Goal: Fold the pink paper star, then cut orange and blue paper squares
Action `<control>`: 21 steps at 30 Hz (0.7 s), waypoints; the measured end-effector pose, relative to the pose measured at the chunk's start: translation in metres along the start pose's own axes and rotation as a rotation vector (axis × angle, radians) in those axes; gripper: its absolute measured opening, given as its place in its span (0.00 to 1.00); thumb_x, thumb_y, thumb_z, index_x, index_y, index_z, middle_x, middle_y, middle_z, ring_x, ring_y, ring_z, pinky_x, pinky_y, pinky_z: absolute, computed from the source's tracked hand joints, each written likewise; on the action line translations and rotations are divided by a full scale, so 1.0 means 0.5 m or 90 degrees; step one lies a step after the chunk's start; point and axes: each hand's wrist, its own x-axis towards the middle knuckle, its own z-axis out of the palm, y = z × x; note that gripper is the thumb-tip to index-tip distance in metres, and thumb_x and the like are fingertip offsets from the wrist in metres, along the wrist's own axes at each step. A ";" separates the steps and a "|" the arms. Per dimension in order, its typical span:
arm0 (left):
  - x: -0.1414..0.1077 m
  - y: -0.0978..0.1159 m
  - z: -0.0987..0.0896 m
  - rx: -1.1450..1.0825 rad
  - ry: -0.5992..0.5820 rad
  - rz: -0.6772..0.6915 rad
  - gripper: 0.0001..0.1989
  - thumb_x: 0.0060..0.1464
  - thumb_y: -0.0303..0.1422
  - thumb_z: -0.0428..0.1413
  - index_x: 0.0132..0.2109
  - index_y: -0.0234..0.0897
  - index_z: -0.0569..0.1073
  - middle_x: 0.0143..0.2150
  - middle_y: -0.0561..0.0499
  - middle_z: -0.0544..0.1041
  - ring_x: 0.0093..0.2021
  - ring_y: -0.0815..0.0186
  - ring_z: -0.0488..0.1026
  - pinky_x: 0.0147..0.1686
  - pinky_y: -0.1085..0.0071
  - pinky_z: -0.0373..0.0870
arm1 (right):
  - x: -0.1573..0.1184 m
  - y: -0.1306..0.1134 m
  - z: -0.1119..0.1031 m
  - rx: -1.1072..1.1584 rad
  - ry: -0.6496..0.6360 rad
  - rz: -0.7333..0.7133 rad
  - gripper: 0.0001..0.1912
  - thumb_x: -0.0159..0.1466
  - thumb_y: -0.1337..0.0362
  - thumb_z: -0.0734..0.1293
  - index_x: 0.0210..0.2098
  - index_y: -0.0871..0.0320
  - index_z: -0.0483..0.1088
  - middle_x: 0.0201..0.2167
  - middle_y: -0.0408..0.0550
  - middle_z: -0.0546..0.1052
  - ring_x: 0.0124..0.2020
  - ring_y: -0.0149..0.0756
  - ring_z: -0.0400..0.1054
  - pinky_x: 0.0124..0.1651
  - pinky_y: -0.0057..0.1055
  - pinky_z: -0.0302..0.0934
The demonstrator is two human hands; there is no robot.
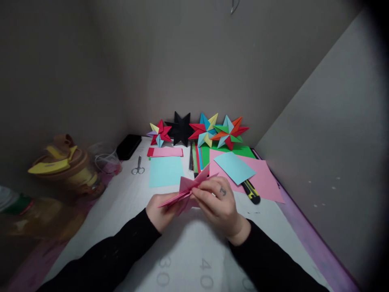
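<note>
Between my two hands, above the white table covering, is a pink folded paper star (186, 185) with several points sticking out. My left hand (162, 211) grips it from the left and below; its fingers are partly hidden behind the paper. On the other side, my right hand (218, 202) pinches the star near its centre, thumb and fingertips pressed together. A light blue paper square (166, 172) lies just beyond the hands. To the right of my right hand, a yellow and black box cutter (251, 192) sits partly under another light blue sheet (234, 167).
Finished paper stars lean on the back wall, including a black star (181, 129) and a multicoloured star (230, 133). Small scissors (138, 167), a black phone (129, 147), pink strips (165, 152) and a large pink sheet (267, 182) lie about. A pot (73, 170) and a bottle (39, 211) stand left.
</note>
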 end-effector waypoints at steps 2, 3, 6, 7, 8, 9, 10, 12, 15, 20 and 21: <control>0.001 0.004 0.001 -0.001 -0.001 0.002 0.14 0.58 0.33 0.51 0.45 0.34 0.78 0.31 0.49 0.80 0.30 0.65 0.74 0.33 0.71 0.70 | 0.001 0.000 -0.001 0.014 -0.007 -0.003 0.06 0.60 0.70 0.66 0.37 0.55 0.72 0.30 0.47 0.75 0.34 0.37 0.63 0.38 0.37 0.59; 0.001 0.005 0.001 -0.004 0.002 0.000 0.14 0.58 0.33 0.51 0.44 0.34 0.79 0.32 0.48 0.80 0.30 0.65 0.74 0.33 0.70 0.69 | 0.001 -0.001 -0.001 0.021 -0.014 -0.003 0.06 0.61 0.70 0.65 0.37 0.55 0.72 0.30 0.47 0.75 0.34 0.37 0.63 0.38 0.37 0.59; 0.002 0.006 0.000 -0.006 0.013 -0.012 0.13 0.58 0.33 0.52 0.43 0.33 0.79 0.34 0.47 0.80 0.33 0.64 0.74 0.35 0.69 0.70 | 0.004 0.000 0.000 0.040 -0.036 0.009 0.04 0.61 0.69 0.65 0.35 0.56 0.71 0.30 0.47 0.75 0.34 0.37 0.63 0.39 0.37 0.59; 0.002 0.006 -0.001 0.001 0.010 -0.015 0.13 0.58 0.33 0.52 0.43 0.33 0.79 0.33 0.47 0.80 0.32 0.64 0.74 0.35 0.69 0.69 | 0.005 0.000 0.000 0.045 -0.043 0.015 0.04 0.61 0.70 0.65 0.34 0.57 0.71 0.30 0.47 0.75 0.34 0.37 0.63 0.39 0.37 0.59; 0.002 0.006 -0.001 0.009 0.006 -0.015 0.13 0.58 0.33 0.52 0.42 0.33 0.79 0.32 0.48 0.80 0.32 0.64 0.74 0.35 0.69 0.69 | 0.006 0.000 0.001 0.048 -0.047 0.020 0.03 0.61 0.70 0.65 0.34 0.58 0.71 0.30 0.48 0.75 0.34 0.37 0.63 0.39 0.37 0.58; 0.002 0.006 -0.002 0.017 0.002 -0.014 0.14 0.58 0.34 0.51 0.41 0.33 0.80 0.31 0.48 0.79 0.31 0.65 0.73 0.34 0.69 0.69 | 0.006 0.000 0.002 0.050 -0.051 0.023 0.03 0.61 0.70 0.64 0.33 0.58 0.71 0.30 0.48 0.75 0.34 0.37 0.63 0.39 0.38 0.58; 0.002 0.006 -0.002 0.022 -0.001 -0.012 0.14 0.58 0.34 0.51 0.41 0.33 0.80 0.30 0.48 0.79 0.30 0.65 0.72 0.33 0.69 0.69 | 0.007 0.001 0.002 0.050 -0.054 0.023 0.04 0.61 0.70 0.64 0.33 0.58 0.71 0.30 0.49 0.75 0.34 0.37 0.62 0.39 0.38 0.58; 0.002 0.005 -0.001 0.024 -0.001 -0.008 0.14 0.58 0.34 0.51 0.42 0.33 0.80 0.30 0.48 0.79 0.29 0.65 0.73 0.32 0.69 0.68 | 0.006 0.000 0.004 0.044 -0.059 0.015 0.05 0.62 0.71 0.63 0.33 0.59 0.70 0.31 0.49 0.75 0.34 0.38 0.62 0.40 0.38 0.57; 0.001 0.004 0.001 0.026 0.001 -0.003 0.14 0.58 0.33 0.51 0.43 0.33 0.79 0.32 0.48 0.80 0.30 0.64 0.74 0.33 0.70 0.69 | 0.003 -0.003 0.006 0.028 -0.080 0.002 0.08 0.61 0.72 0.61 0.34 0.58 0.70 0.32 0.48 0.75 0.35 0.38 0.61 0.40 0.38 0.55; 0.000 -0.003 0.001 0.057 -0.011 0.020 0.14 0.58 0.32 0.50 0.44 0.34 0.79 0.34 0.49 0.80 0.32 0.64 0.75 0.34 0.70 0.70 | 0.003 -0.008 0.008 0.026 -0.100 0.013 0.08 0.60 0.71 0.60 0.32 0.58 0.70 0.33 0.47 0.75 0.36 0.38 0.61 0.41 0.40 0.53; 0.001 -0.005 0.000 0.056 -0.017 0.020 0.14 0.58 0.32 0.50 0.42 0.34 0.79 0.33 0.49 0.80 0.31 0.64 0.75 0.33 0.70 0.70 | 0.003 -0.006 0.007 0.028 -0.101 0.024 0.07 0.61 0.70 0.60 0.32 0.58 0.70 0.33 0.47 0.74 0.36 0.38 0.61 0.42 0.39 0.53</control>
